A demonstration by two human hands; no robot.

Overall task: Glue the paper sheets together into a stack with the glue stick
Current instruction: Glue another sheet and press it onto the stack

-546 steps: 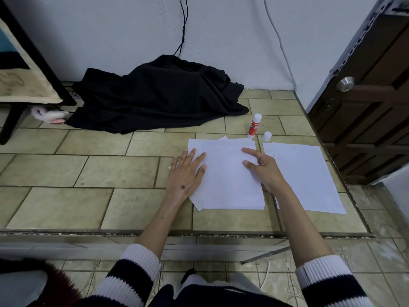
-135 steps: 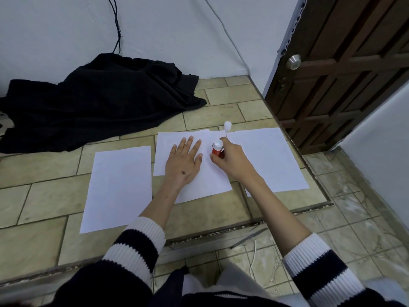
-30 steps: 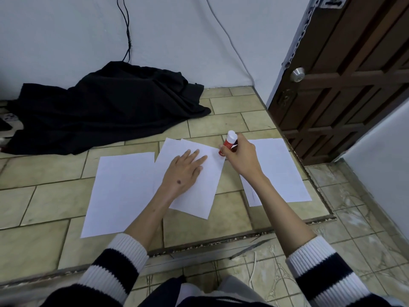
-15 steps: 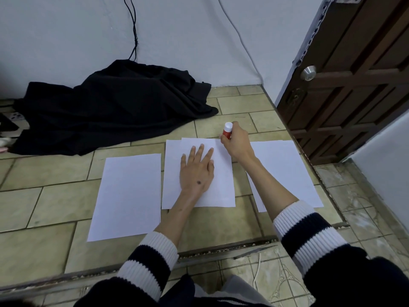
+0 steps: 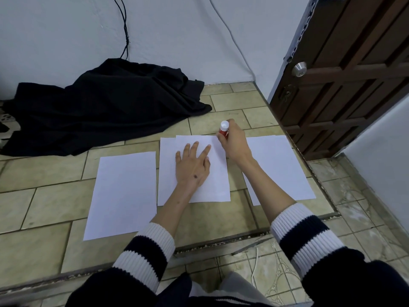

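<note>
glue stick — red tube, white end up, near upright at top sheet's far right corner | right hand grips it | left hand flat, fingers spread, pressing sheet — on floor

- We see a room of a home, in a corner near the entrance.
- The floor has beige tiles with dark joints, a little worn.
- A dark brown wooden door with a round metal knob stands at the right.
- The walls are plain and pale; thin cables hang down on them.
- A black cloth lies crumpled on the floor against the wall.
</note>
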